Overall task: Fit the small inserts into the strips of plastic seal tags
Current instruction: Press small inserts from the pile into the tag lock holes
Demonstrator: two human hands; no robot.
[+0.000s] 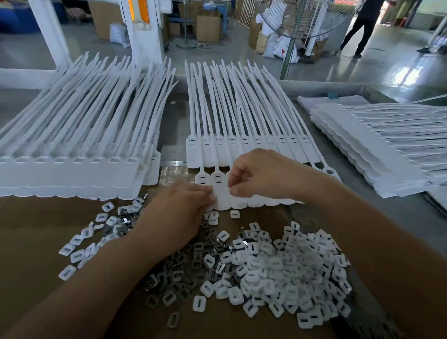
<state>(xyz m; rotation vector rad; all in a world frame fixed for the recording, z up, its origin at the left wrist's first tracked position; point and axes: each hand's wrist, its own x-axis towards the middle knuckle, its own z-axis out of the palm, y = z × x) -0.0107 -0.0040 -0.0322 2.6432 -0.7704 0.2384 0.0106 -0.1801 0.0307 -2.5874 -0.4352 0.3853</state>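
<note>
A strip of white plastic seal tags (254, 202) lies on the brown cardboard in front of me, its long tails running away from me. My left hand (178, 212) rests on the strip's left end, fingertips pressing a tag. My right hand (258, 175) hovers over the tag heads with thumb and forefinger pinched together; what it pinches is too small to see. A big heap of small white inserts (280, 272) mixed with metal clips (185, 268) lies near me. More loose inserts (92, 239) are scattered to the left.
A second strip (244, 148) lies just behind the one being worked. A tall stack of strips (64, 173) stands at the left, another stack (385, 149) at the right. Beyond the table are a fan (302, 14), cardboard boxes and a person (367, 17) walking.
</note>
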